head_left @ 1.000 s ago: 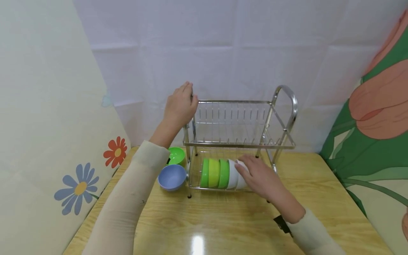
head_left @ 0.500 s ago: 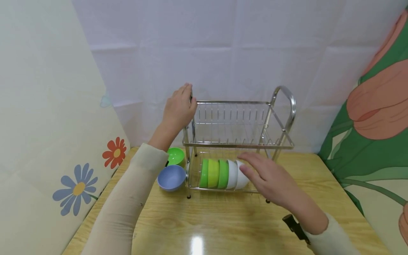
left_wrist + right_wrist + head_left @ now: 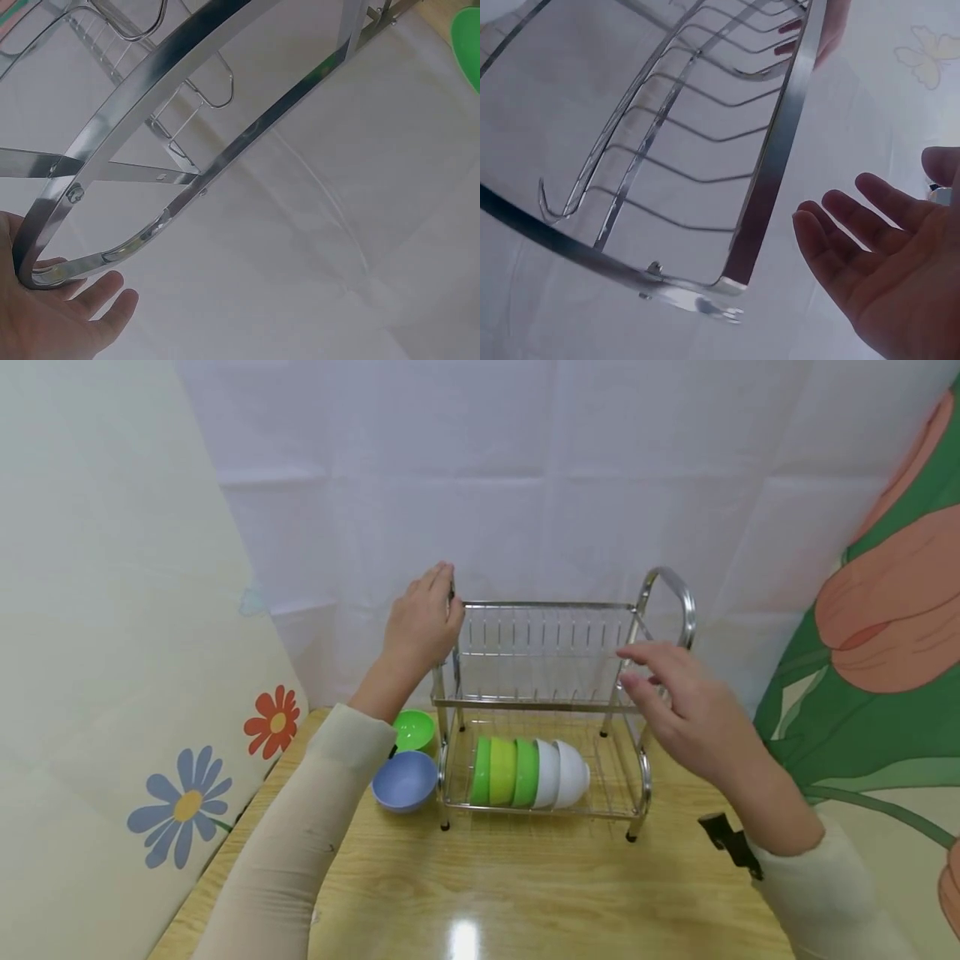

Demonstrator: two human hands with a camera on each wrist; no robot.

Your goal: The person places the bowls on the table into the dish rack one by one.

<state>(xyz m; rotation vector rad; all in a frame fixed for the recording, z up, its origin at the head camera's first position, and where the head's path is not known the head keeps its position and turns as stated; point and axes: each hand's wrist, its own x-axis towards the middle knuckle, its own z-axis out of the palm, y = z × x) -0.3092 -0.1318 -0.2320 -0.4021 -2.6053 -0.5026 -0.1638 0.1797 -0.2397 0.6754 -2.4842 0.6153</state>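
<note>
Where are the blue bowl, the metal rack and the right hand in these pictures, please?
Blue bowl (image 3: 405, 780): head view, on its inside.
Metal rack (image 3: 777, 154): right wrist view, on a broad flat rail.
Right hand (image 3: 696, 717): head view, on the back of the hand.

The right hand (image 3: 697, 714) partly hides the rack (image 3: 525, 702), as a sleeve (image 3: 315, 814) does the green bowl (image 3: 415, 730) left of it.

Stretches the left arm (image 3: 311, 806) forward from the bottom of the head view, with the left grip (image 3: 422, 625) raised highest. Curls the left fingers (image 3: 97, 295) loosely. Slants the right forearm (image 3: 825, 877) in from the lower right, and hangs the right grip (image 3: 693, 714) in mid-air with slightly bent right fingers (image 3: 866, 225).
</note>
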